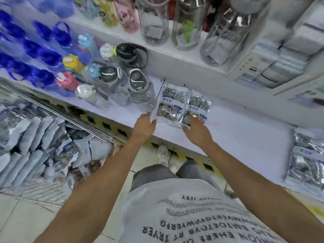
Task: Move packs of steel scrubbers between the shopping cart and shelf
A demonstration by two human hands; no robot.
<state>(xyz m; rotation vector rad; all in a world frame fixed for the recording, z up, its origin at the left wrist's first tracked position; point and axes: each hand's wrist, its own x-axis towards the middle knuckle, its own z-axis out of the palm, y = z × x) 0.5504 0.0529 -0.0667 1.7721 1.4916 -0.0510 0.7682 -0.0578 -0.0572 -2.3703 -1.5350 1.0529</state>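
Note:
Two packs of steel scrubbers lie side by side on the white shelf (236,135): the left pack (171,103) and the right pack (197,109), both clear bags with blue labels. My left hand (144,126) touches the near left corner of the left pack with relaxed fingers. My right hand (196,130) rests on the near end of the right pack, fingers spread over it. More scrubber packs (306,163) are stacked on the shelf at the far right. The shopping cart (52,137) at the left holds further packs.
Water bottles with grey and coloured lids (122,81) stand on the shelf just left of the packs. Tall clear bottles (185,23) line the upper shelf. Boxed goods (280,55) sit at the upper right. Yellow-black tape marks the shelf base.

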